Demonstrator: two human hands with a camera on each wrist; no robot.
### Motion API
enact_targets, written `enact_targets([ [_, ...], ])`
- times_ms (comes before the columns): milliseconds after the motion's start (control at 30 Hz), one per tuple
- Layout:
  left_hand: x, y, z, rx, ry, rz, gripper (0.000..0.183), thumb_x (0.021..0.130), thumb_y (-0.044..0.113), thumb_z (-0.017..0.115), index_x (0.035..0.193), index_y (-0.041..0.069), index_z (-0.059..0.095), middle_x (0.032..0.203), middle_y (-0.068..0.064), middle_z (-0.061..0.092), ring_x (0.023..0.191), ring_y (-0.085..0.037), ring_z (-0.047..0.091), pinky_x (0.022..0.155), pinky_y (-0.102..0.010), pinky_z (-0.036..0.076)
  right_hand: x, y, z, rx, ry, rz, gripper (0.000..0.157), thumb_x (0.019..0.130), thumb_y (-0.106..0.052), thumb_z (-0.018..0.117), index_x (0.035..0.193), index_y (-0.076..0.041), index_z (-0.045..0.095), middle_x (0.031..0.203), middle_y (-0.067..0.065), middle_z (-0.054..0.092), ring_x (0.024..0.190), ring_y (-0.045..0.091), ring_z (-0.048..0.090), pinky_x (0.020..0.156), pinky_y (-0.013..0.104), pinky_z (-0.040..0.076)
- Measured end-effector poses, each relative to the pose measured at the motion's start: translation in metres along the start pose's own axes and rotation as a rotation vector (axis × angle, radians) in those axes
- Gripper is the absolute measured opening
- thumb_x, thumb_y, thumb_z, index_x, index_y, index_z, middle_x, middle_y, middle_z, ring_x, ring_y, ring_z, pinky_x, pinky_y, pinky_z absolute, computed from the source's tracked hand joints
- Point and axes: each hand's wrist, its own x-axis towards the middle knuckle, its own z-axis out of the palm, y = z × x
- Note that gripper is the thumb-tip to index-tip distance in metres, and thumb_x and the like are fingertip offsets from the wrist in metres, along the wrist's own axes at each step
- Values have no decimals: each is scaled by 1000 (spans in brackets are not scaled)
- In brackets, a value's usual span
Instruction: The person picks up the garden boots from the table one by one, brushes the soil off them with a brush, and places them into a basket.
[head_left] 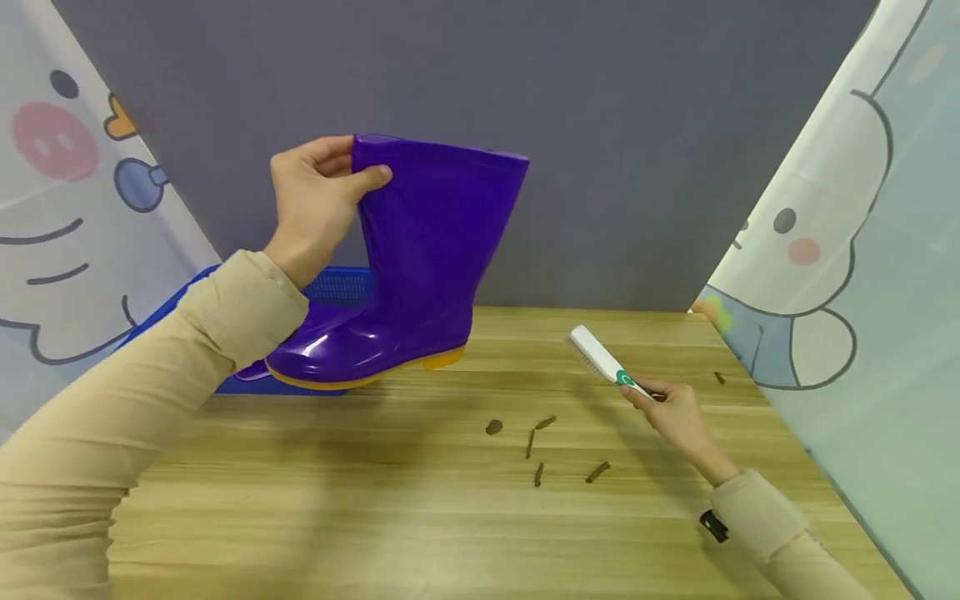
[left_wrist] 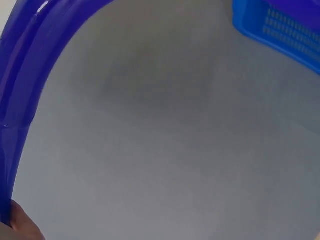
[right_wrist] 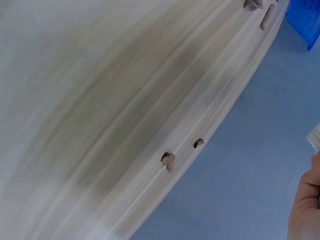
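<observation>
My left hand (head_left: 318,187) pinches the top rim of a shiny purple rain boot (head_left: 431,242), thumb on the outside and fingers behind. The boot hangs upright above the table, its yellow sole showing and its toe to the left. In the left wrist view the boot (left_wrist: 22,75) curves along the left edge, with a bit of the hand (left_wrist: 25,222) below. On the right, my right hand (head_left: 675,417) grips the handle of a white brush (head_left: 596,352) with a green band, bristles facing down-left. The right wrist view catches this hand (right_wrist: 305,205) at its edge.
Several brown twig-like bits (head_left: 597,472) and a round brown piece (head_left: 493,427) lie on the wooden table (head_left: 420,533). Behind the boot stands a blue basket (head_left: 337,285) with something purple in it. A grey wall (head_left: 600,150) closes the back, cartoon-printed curtains (head_left: 810,250) the sides.
</observation>
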Motion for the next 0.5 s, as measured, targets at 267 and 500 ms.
enact_targets([
  [267, 32, 37, -35, -194, 118, 38, 31, 61, -6, 79, 90, 4, 71, 70, -1, 69, 66, -12, 65, 65, -18, 51, 0, 4, -3, -6, 13, 14, 50, 85, -35, 61, 120, 1, 56, 63, 0, 57, 44, 4, 42, 36, 21, 32],
  [500, 61, 47, -68, -156, 201, -27, 37, 59, -6, 80, 92, 8, 68, 80, 0, 67, 71, -8, 63, 69, -16, 51, -4, 5, -1, -12, 1, 30, 50, 85, -35, 62, 120, 0, 56, 68, 6, 62, 45, 5, 44, 37, 21, 35],
])
